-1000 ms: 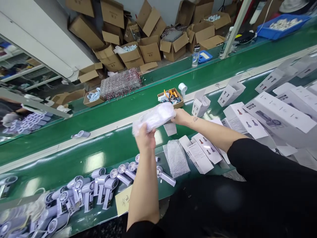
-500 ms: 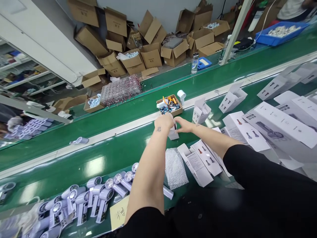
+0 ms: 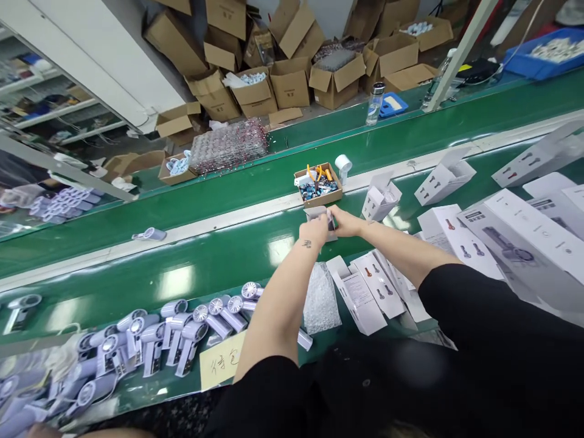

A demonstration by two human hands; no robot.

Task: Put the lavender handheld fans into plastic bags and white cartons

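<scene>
A small white carton point(image 3: 314, 212) stands over the green belt in front of me, its top flaps raised. My left hand point(image 3: 314, 231) is closed at its near left side and hides much of it; whether the fingertips reach inside I cannot tell. My right hand point(image 3: 345, 222) grips the carton's right side, thumb and fingers bent round the wall. Just beyond is a shallow cardboard box point(image 3: 322, 193) of small blue packets with orange-handled pliers point(image 3: 314, 175). A bubble-wrap pouch point(image 3: 321, 298) and flattened printed cartons point(image 3: 362, 301) lie nearer me.
Several lilac handheld fans point(image 3: 152, 340) lie at left by a yellow handwritten note point(image 3: 221, 362). Opened white cartons point(image 3: 382, 198) and larger printed boxes point(image 3: 515, 243) crowd the right. A white fan point(image 3: 343, 165) stands on the rail. Brown cartons point(image 3: 292, 82) are piled behind the belt.
The camera view has shifted. The carton's raised flaps show more clearly above my left hand, and my right hand has closed in on the carton's side.
</scene>
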